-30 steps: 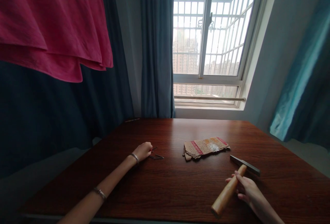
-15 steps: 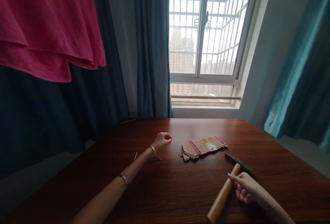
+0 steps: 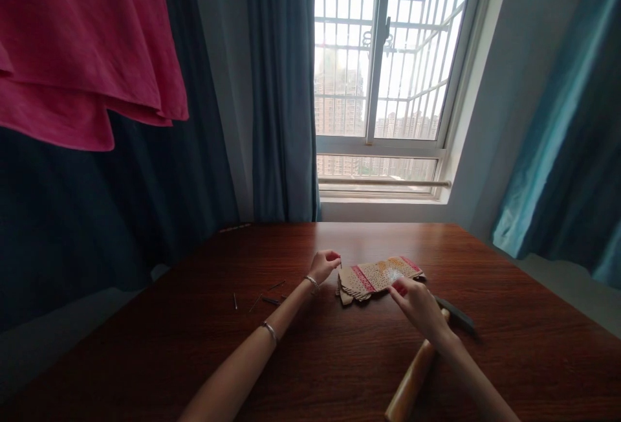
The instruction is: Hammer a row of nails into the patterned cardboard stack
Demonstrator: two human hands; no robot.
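Observation:
My left hand (image 3: 324, 266) is closed in a pinch on a thin nail (image 3: 340, 262), held upright at the left end of the folded cardboard (image 3: 366, 278). The cardboard is brown, layered and spotted, with red bands and a whitish patch. At its near edge, the thumb and fingers of my right hand (image 3: 412, 299) close on it. A hammer (image 3: 412, 380) with a wooden handle lies under my right forearm, its dark head (image 3: 458, 316) to the right. Several loose nails (image 3: 235, 301) lie left of my left forearm, some partly hidden behind it.
The brown wooden table (image 3: 272, 370) runs up to the wall below a barred window (image 3: 378, 85). Blue curtains (image 3: 284, 98) hang on both sides. Pink cloth (image 3: 92, 53) hangs at the upper left, above the table.
My right hand has left the hammer handle and moved up and left to the cardboard. With the nail, my left hand has moved right to the cardboard's left end.

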